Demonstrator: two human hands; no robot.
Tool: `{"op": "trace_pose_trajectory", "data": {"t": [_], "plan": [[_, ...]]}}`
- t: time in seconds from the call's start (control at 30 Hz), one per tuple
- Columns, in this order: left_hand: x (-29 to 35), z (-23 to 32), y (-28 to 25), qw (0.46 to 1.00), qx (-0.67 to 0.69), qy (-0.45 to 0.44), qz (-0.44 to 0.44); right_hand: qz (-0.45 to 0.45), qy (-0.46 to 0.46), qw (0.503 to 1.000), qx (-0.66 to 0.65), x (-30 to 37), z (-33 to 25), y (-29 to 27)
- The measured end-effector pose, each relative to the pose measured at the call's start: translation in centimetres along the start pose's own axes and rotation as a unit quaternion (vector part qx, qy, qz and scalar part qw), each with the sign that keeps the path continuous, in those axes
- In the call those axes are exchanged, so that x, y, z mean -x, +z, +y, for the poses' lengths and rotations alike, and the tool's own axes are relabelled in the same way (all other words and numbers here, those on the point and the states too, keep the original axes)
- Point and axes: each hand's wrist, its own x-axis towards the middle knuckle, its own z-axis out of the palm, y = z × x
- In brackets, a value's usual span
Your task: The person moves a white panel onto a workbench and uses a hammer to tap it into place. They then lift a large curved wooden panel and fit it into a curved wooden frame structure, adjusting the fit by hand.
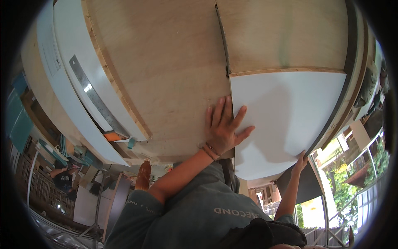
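Note:
A white-faced panel (286, 112) with a raw wood edge lies on the right side of a plywood worktop (166, 62). My left hand (224, 128) rests with fingers spread, partly on the bare plywood and partly across the panel's left edge. At the panel's near right corner, my right hand (300, 163) grips the rim; some of its fingers are hidden. Beyond the panel's far left corner, a narrow dark slot (222, 37) runs away from me through the plywood. Whether a blade stands in it, I cannot tell.
Left of the plywood lie long white boards (76, 33), with a metal ruler (93, 93) on them. A bottle of reddish-brown liquid (144, 174) stands at the near edge. A dark rail (351, 45) borders the right side. Another person (64, 182) is at far left.

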Motion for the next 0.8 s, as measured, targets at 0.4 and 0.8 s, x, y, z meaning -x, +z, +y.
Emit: {"op": "trace_pose_trajectory", "data": {"t": [0.4,0.8], "plan": [[0.1,0.1,0.1,1.0,-0.021,-0.001,-0.001,0.028,-0.01,0.998,0.048,-0.1,-0.3,0.0],[0.3,0.3,-0.4,0.999,-0.022,0.028,0.013,0.133,-0.014,0.989,0.068,1.2,-1.2,2.6]]}}
